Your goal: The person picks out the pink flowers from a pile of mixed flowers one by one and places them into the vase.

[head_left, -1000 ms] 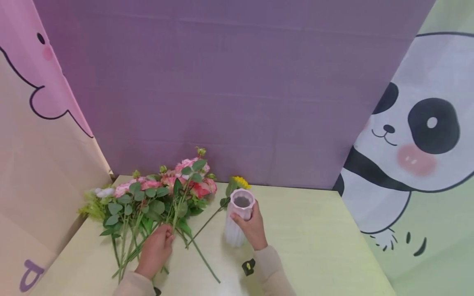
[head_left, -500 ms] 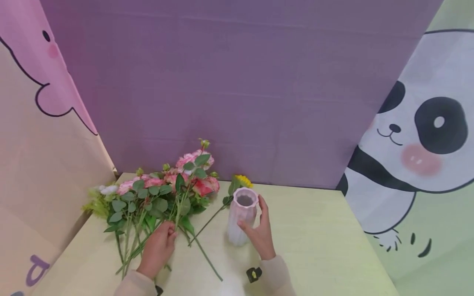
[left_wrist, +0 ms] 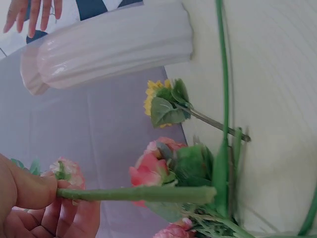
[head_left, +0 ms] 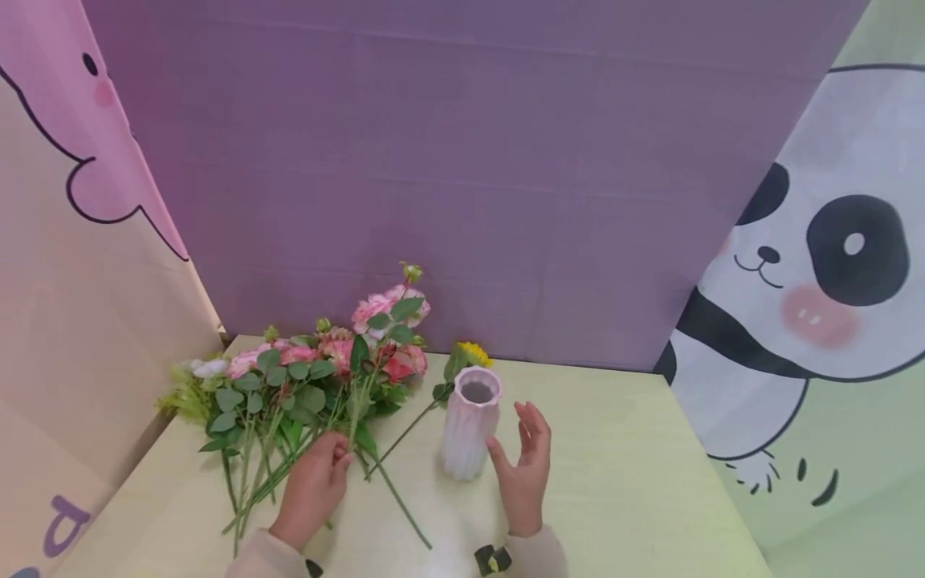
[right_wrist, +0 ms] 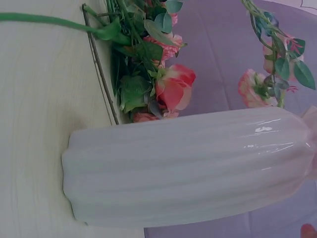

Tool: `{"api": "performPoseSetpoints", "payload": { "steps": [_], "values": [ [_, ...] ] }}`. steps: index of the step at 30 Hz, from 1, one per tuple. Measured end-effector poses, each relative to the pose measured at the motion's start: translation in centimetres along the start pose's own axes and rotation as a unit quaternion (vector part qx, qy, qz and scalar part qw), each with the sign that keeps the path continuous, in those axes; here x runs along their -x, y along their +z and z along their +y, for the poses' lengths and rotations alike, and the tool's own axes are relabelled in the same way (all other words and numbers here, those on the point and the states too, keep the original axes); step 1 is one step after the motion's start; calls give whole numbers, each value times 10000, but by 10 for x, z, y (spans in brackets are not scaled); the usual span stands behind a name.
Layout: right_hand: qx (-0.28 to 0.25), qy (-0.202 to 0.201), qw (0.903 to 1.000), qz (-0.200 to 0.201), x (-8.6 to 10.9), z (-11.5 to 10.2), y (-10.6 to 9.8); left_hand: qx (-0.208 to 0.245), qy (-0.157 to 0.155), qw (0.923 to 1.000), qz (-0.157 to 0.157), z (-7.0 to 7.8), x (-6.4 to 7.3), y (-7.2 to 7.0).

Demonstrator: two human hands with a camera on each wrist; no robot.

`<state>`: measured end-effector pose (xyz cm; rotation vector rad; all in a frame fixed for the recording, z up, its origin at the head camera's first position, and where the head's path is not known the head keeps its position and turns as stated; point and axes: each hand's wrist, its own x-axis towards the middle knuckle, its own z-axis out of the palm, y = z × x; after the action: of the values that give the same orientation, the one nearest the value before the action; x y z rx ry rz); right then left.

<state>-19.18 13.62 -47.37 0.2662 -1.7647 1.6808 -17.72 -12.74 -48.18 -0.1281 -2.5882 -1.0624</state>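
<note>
Our left hand (head_left: 311, 483) pinches a pink-blossomed, green-stemmed flower spray (head_left: 379, 321) at the pink-and-green flower pile (head_left: 311, 399), back-left on the pale-yellow counter (head_left: 614, 466); our right hand (head_left: 526, 475), fingers spread, sits just beside the glossy fluted white-pink vase (head_left: 466, 437), upright, nearer the back edge. Step seems stem-picking; next move likely calls for lifting it clear.

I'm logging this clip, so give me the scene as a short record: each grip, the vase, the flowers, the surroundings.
Left grip: pinches a green stem
Right grip: raised beside the vase, holding nothing
Vase: pale pink and white, upright on the table, no stem in it
Flower pile: pink, coral and white blooms, left of the vase
Yellow flower: lying behind the vase
Backdrop: purple panel, panda picture at right
</note>
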Motion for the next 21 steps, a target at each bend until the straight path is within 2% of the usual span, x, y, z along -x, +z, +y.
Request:
{"api": "performPoseSetpoints", "payload": {
  "steps": [4, 8, 13, 21],
  "values": [
    [-611, -357, 9972, 262, 5, 1, 1, 54, 129, 9998, 145, 6, -1, 0],
    [-1110, -428, 9926, 237, 9, -1, 3, 79, 70, 9999, 103, 12, 0, 0],
    [-1021, -249, 9943, -186, 14, -2, 6, 69, 139, 9997, 182, 17, 1, 1],
    [-985, -111, 9933, -594, 22, -5, 12, 229, 664, 9962, 509, 25, 2, 7]
  ]
}}
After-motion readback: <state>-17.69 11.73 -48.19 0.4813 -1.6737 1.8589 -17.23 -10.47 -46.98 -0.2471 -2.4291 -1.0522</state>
